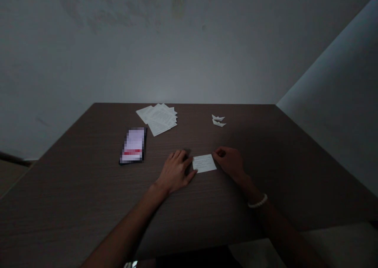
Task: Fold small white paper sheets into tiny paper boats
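Note:
A small folded sheet of printed paper (204,164) lies on the table in front of me. At its left edge is my left hand (176,169), with thumb and index finger set apart on the two left corners, holding it against the tabletop. My right hand (229,161) pinches the upper right corner between thumb and fingertips; a pale beaded bracelet circles that wrist. Beyond the right hand sit two small folded paper boats (218,121), one just behind the other.
A fanned stack of printed sheets (161,118) lies at the back left of the brown wooden table (88,189). Nearer, left of my left hand, is a phone (133,145) with a lit, blurred screen. A grey wall (189,63) rises behind the table's far edge.

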Tool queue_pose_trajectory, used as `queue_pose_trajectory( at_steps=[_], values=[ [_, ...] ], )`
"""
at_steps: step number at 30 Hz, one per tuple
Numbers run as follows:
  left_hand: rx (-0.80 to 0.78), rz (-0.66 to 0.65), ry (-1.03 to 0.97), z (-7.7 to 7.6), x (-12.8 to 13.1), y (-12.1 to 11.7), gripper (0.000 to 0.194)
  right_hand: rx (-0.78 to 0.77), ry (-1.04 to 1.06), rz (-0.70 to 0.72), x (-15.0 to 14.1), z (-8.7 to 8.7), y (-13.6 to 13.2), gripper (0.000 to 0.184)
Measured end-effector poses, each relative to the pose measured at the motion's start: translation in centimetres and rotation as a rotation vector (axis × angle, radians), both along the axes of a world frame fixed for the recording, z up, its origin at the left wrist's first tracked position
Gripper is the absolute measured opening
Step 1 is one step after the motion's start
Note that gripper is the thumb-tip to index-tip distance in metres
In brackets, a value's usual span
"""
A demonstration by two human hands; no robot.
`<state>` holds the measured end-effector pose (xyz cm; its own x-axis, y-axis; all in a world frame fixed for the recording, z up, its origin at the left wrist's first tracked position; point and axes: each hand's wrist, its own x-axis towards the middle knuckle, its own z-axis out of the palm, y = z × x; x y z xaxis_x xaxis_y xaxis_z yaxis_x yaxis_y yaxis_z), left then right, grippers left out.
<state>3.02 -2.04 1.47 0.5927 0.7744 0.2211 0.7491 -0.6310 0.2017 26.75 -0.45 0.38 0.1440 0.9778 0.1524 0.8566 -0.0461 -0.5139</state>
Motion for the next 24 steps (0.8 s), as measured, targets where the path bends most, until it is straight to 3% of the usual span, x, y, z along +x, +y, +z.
queue_pose_trajectory(
  at_steps=[3, 7, 9, 18, 24],
  values=[
    [0.001, 0.002, -0.013, 0.0, -0.2, 0.1, 0.041, 0.094, 0.027, 0.107, 0.2, 0.0, 0.0, 0.013],
    [0.002, 0.001, 0.002, -0.1, -0.5, 0.3, 0.041, 0.148, -0.034, 0.454, 0.0, 0.2, -0.2, 0.010],
    [0.003, 0.007, 0.006, -0.1, -0.8, 0.5, 0.040, 0.144, -0.077, 0.534, -0.3, 0.1, -0.6, 0.014],
    [0.053, 0.185, -0.030, -0.9, -1.8, 1.8, 0.033, 0.171, -0.091, 0.694, -2.1, -0.6, -1.8, 0.015],
    [0.096, 0.227, -0.042, -1.4, -1.6, 2.0, 0.029, 0.192, -0.077, 0.681, -2.1, -0.6, -1.5, 0.012]
  ],
)
